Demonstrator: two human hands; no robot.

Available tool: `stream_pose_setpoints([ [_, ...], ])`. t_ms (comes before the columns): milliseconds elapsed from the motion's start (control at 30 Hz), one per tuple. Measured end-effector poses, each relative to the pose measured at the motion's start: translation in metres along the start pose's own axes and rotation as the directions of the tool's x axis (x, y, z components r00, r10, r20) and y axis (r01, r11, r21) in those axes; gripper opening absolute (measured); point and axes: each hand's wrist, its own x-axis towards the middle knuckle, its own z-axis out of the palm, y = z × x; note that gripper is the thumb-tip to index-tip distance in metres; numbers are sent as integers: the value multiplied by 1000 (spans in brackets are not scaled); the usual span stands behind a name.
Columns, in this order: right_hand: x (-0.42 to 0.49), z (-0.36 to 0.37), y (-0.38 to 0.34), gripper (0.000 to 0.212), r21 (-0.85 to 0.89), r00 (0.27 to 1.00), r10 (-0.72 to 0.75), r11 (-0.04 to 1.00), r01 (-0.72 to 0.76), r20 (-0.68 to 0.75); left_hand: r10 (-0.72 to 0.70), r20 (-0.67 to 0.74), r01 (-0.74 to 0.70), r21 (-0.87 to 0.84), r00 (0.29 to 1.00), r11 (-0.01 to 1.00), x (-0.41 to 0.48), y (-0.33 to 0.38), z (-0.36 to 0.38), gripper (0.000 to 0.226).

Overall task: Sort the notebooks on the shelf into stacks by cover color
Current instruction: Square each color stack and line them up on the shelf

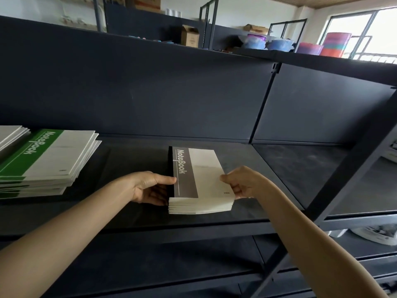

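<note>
Gripping grey "NoteBook" stack (204, 168)

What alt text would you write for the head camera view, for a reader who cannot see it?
Two hands hold a stack of grey-banded notebooks at a dark shelf: the left hand grips its spine side, the right hand its opposite edge. A stack of green-banded notebooks lies apart on the shelf, further left.

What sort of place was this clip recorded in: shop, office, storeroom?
Most likely a storeroom or a shop's stockroom. Dark metal shelves hold bulk stacks of green notebooks and grey notebooks, and a cardboard box and coloured plastic tubs sit on top of the racks behind.
</note>
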Motion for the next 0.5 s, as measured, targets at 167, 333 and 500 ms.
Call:
stream_pose_setpoints([
  [167,-1,0,1,9,-17,1000,3,1000,-3,-2,1,16,-1,12,1000,1000,-4,1,0,36],
  [333,-1,0,2,9,-24,1000,-15,1000,15,4,6,7,-7,51,1000,999,-5,2,-1,45],
  [500,-2,-5,3,11,-90,996,-74,993,70,-44,-5,-23,9,152,1000,988,-7,4,0,46],
])
